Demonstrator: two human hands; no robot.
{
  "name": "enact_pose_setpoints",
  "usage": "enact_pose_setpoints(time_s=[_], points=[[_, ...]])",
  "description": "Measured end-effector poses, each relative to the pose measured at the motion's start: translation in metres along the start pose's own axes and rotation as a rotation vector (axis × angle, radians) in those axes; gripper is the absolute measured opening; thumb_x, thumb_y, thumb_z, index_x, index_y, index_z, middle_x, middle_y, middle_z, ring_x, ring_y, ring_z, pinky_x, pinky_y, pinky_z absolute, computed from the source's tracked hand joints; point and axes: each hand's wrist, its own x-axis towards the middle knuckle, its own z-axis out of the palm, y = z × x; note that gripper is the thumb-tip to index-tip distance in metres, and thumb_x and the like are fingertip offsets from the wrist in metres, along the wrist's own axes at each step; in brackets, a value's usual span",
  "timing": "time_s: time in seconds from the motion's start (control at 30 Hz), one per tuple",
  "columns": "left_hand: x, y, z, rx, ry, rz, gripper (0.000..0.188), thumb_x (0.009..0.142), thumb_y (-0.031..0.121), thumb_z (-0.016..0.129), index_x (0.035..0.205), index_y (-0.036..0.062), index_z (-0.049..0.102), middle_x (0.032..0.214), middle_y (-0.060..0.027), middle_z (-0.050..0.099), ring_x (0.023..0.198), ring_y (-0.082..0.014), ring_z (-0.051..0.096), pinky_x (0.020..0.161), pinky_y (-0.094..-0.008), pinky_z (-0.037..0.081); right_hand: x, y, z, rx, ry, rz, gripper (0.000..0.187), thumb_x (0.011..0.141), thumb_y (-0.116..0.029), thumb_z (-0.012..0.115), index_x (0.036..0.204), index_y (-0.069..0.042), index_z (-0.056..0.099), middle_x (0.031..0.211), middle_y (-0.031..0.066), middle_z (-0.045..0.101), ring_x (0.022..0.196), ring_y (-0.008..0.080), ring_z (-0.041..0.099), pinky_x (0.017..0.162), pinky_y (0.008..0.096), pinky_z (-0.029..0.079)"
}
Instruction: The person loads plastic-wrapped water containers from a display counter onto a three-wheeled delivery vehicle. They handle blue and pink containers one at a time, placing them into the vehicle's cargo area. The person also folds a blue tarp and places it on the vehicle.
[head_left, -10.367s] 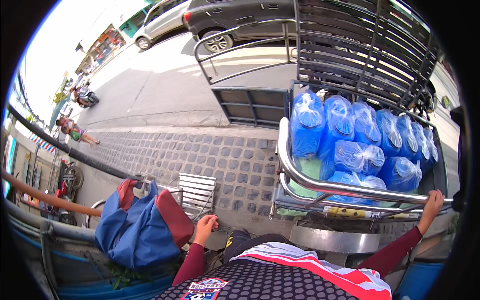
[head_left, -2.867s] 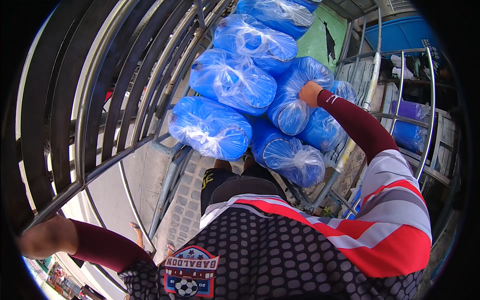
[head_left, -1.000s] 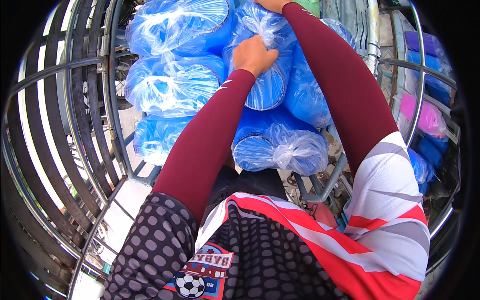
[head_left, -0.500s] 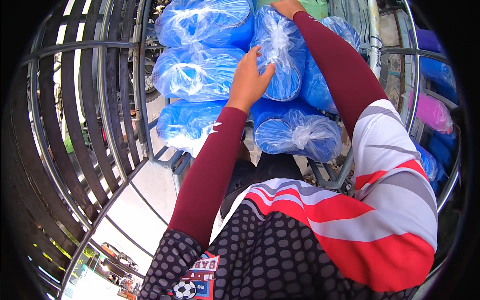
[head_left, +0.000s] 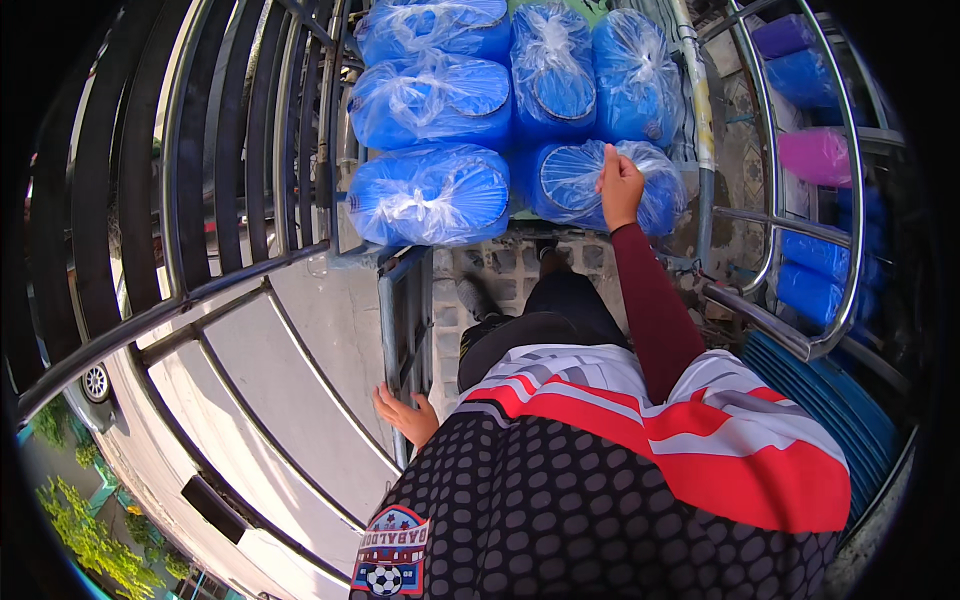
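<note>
Blue container [head_left: 572, 190], clear-bagged, one: is lying crosswise before two similar containers [head_left: 553, 75]. Right hand [head_left: 622, 187], mine: is overlapping its bag, fingers partly curled; whether I am gripping, I cannot tell. Left hand [head_left: 406, 414]: is hanging empty, fingers loosely spread, beside a grey metal frame [head_left: 387, 320].

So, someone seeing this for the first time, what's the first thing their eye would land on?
Most likely the bright blue, plastic-wrapped bundles packed together at the upper middle, with the person's right hand over the front right one. Next might come the jersey at the lower right, with its bold red stripes. A pink wrapped bundle also stands out at the upper right, beyond the silver rail.
</note>
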Motion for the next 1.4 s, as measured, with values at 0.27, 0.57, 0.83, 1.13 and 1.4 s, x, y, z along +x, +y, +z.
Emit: enact_pose_setpoints(time_s=[0.27,0.57,0.83,1.13,1.4], points=[[0.013,-0.063,-0.016,0.158,-0.714,-0.506,0.107,0.085,0.08,0.048,0.141,-0.0114,0.044,0.135,-0.0347,0.054,0.129,-0.0459,0.051,0.111,-0.0473,0.037,-0.216,0.078,-0.137,-0.591,-0.406,0.198,0.065,0.098,-0.048,0.059,0.056,0.0,0.049,0.05,0.0124,0.044,0.044,0.0219,0.04,0.048,0.0386,0.036],[-0.007,-0.055,-0.019,0.222,-0.647,-0.22,0.099,0.091,0.078,0.04,0.121,-0.0147,0.059,0.123,-0.0353,0.061,0.12,-0.0471,0.057,0.102,-0.0501,0.044,-0.227,0.183,-0.378,-0.167,0.232,0.609,0.059,0.091,-0.046,0.067,0.055,-0.001,0.054,0.048,0.0074,0.048,0.045,0.0185,0.052,0.049,0.0371,0.041],[-0.055,-0.021,0.05,-0.014,-0.592,-0.395,0.108,0.084,0.087,0.038,0.13,-0.0086,0.054,0.128,-0.026,0.06,0.116,-0.0453,0.058,0.091,-0.056,0.051,-0.163,0.201,-0.386,-0.129,0.208,0.348,0.055,0.096,-0.042,0.063,0.061,-0.001,0.049,0.053,0.0051,0.039,0.053,0.0145,0.038,0.055,0.0377,0.035],[-0.069,0.06,0.047,-0.048,-0.736,-0.601,0.088,0.084,0.079,0.054,0.135,0.0079,0.047,0.13,-0.0125,0.057,0.1,-0.0311,0.064,0.08,-0.0519,0.056,-0.065,0.167,-0.308,-0.018,0.257,-0.115,0.044,0.08,-0.015,0.067,0.122,-0.007,0.062,0.122,0.0117,0.061,0.119,0.0338,0.054,0.104,0.0424,0.043],[-0.081,0.097,0.052,-0.112,-0.654,-0.597,0.064,0.093,0.064,0.057,0.119,0.0061,0.056,0.103,-0.0078,0.066,0.077,-0.021,0.064,0.062,-0.0389,0.054,-0.07,0.165,-0.29,-0.279,-0.037,-0.067,0.04,0.074,-0.011,0.066,0.112,-0.018,0.058,0.113,0.0023,0.06,0.12,0.0244,0.055,0.099,0.0495,0.035]])
